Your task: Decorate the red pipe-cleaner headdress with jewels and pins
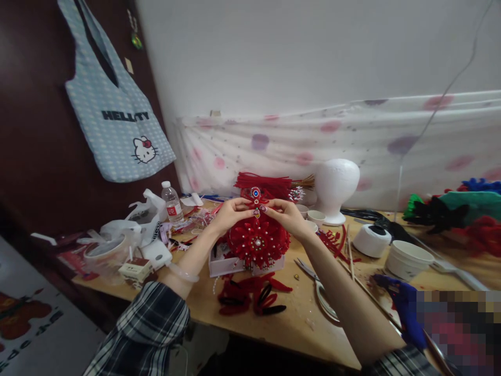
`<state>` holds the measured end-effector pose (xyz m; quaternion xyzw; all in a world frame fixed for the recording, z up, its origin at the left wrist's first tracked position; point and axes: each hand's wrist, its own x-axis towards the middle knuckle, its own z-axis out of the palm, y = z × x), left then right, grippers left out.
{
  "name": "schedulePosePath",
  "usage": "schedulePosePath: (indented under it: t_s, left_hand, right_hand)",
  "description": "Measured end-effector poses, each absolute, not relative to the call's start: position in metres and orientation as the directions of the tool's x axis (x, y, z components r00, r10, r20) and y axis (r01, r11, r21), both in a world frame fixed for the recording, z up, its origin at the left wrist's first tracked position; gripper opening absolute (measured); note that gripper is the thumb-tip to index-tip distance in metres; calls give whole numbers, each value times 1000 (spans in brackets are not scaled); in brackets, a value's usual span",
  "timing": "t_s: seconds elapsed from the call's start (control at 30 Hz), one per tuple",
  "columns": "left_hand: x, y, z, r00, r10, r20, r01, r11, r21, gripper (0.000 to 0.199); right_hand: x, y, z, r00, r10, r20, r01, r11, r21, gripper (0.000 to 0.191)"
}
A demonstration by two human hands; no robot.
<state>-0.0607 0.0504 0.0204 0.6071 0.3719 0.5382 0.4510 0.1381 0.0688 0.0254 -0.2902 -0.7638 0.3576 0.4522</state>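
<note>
A red beaded ornament (pixel 258 241) with a large flower, a pearl centre and hanging beads is upright before me. Its narrow upper part carries a blue-centred round bead piece (pixel 255 193). My left hand (pixel 236 213) pinches this upper part from the left, thumb and fingers together. From the right, my right hand (pixel 284 214) grips it the same way, the two thumbs almost meeting. Just below stands a white box (pixel 225 267). Red and black fuzzy loops (pixel 250 300) lie on the table in front.
Scissors (pixel 307 269) lie near my right forearm. A white foam head (pixel 336 189) stands at the back, beside red stems (pixel 262 181). White cups (pixel 407 259) and a thread spool (pixel 371 240) are at right. A bottle (pixel 171 202) and plastic bags (pixel 111 235) crowd the left.
</note>
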Motion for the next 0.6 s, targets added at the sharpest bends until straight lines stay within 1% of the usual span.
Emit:
schedulePosePath:
  t_s: [0.13,0.27,0.4,0.5,0.6]
  left_hand:
    - [-61,49,24,174,929,328,-18,-330,944,48]
    - [-63,48,26,206,924,321,5,-329,944,35]
    - [-63,49,23,203,924,323,28,-336,942,22]
    - [-63,50,20,190,926,326,35,-338,940,17]
    - [-62,51,19,168,926,337,33,-347,937,17]
  right_hand:
    - [139,68,24,-424,772,473,127,568,-813,20]
    - [139,67,23,-425,768,480,142,580,-802,20]
    - [140,68,22,-438,762,477,169,591,-789,20]
    - [141,69,22,-448,757,474,184,598,-780,19]
    - [141,69,22,-440,762,475,186,595,-782,19]
